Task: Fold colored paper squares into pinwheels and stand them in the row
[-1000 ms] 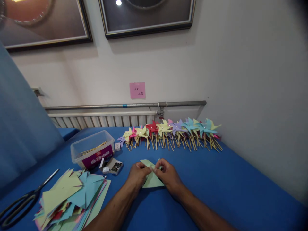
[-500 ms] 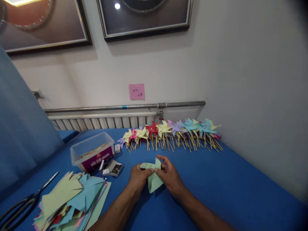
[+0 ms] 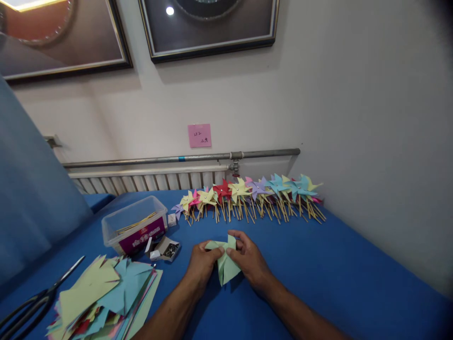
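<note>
Pale-green paper pinwheel (image 3: 230, 270) held just above bench (image 3: 336, 276), folded centre between the thumbs (image 3: 216, 254), left hand (image 3: 203, 262) and right hand (image 3: 250, 260) equally near, each grip pinched closed on the paper.

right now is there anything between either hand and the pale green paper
Nothing visible is in the way: the left hand and the right hand both hold the pale green paper directly. The small open box lies off to the left, apart from both hands.
</note>
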Demonstrator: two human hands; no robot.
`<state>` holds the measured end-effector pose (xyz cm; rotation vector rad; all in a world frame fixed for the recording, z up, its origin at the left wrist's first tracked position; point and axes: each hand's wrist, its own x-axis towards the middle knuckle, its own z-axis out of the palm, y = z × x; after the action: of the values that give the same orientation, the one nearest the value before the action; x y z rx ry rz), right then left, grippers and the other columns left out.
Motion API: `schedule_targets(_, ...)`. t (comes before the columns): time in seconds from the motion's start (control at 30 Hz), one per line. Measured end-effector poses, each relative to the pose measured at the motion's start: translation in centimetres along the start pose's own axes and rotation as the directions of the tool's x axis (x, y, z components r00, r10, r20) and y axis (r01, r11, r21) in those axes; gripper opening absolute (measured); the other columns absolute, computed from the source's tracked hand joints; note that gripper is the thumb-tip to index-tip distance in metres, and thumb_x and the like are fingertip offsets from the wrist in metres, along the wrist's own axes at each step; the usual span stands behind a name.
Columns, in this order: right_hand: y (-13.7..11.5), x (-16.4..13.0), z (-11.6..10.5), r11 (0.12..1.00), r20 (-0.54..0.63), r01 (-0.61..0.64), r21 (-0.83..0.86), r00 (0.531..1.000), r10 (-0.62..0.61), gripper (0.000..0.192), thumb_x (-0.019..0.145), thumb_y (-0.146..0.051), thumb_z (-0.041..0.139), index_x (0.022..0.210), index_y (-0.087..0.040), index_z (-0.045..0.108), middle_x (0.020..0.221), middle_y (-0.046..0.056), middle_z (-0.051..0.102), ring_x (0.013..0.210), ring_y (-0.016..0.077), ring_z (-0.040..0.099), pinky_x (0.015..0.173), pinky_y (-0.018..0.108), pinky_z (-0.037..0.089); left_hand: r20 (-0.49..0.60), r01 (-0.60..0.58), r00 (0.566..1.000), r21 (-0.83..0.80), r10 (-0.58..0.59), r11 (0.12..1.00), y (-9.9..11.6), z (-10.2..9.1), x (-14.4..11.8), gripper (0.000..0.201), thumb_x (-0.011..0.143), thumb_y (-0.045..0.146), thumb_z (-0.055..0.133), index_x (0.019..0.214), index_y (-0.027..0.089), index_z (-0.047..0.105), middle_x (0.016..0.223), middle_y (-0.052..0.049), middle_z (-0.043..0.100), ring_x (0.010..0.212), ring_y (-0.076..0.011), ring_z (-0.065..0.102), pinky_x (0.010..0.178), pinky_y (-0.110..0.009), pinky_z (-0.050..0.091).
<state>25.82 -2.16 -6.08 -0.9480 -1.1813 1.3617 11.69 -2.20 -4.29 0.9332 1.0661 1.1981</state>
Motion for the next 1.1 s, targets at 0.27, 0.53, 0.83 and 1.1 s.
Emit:
schedule_targets(0.27, -0.2, -0.6, -0.2, 0.96, 0.019, 0.09, -0.264, 0.996, -0.088, 0.047, 0.08, -0.026, 0.065, 0.125, -0.022, 0.052, 0.078, -0.002, 0.064, 0.071, 0.0167, 0.062, 0.063, 0.028, 0.046, 0.016, -0.143, 0.99, 0.239, 0.143, 0.96, 1.2, -1.3, 0.3, 0.02, 0.058, 0.03, 0.076, 0.069, 0.014, 0.069, 0.06, -0.001, 0.062, 0.056, -0.0123, 0.051, 0.057, -0.024, 0.038)
schedule_targets(0.53, -1.0, -1.2, 0.0, 0.978, 0.097, 0.088, -0.188, 0.993, -0.07, 0.051, 0.081, -0.024, 0.064, 0.13, -0.022, 0.049, 0.086, 0.001, 0.067, 0.08, 0.0194, 0.065, 0.068, 0.03, 0.049, 0.183, -0.194, 0.975, 0.408, 0.128, 0.892, 1.7, -2.6, 0.6, 0.022, 0.069, 0.036, 0.071, 0.064, 0.015, 0.067, 0.054, 0.002, 0.056, 0.053, -0.0107, 0.043, 0.055, -0.024, 0.03)
schedule_targets(0.83, -1.6, -1.2, 0.2, 0.997, 0.134, 0.05, -0.066, 0.99, -0.041, 0.049, 0.077, -0.025, 0.066, 0.123, -0.022, 0.051, 0.09, 0.003, 0.071, 0.079, 0.0187, 0.067, 0.066, 0.029, 0.048, 0.196, -0.143, 0.976, 0.268, 0.092, 0.953, 2.2, -2.2, 0.3, 0.022, 0.064, 0.034, 0.076, 0.066, 0.014, 0.067, 0.058, -0.001, 0.059, 0.055, -0.0113, 0.047, 0.057, -0.024, 0.034)
schedule_targets(1.1, -1.6, -0.9, 0.1, 1.0, 0.128, 0.016, 0.011, 0.992, -0.017, 0.048, 0.073, -0.03, 0.072, 0.116, -0.021, 0.055, 0.092, 0.004, 0.072, 0.079, 0.02, 0.068, 0.069, 0.031, 0.049, 0.232, -0.158, 0.969, 0.335, 0.081, 0.929, 1.7, -2.4, 0.2, 0.027, 0.065, 0.038, 0.076, 0.065, 0.015, 0.063, 0.054, 0.002, 0.054, 0.052, -0.0098, 0.042, 0.054, -0.023, 0.03)
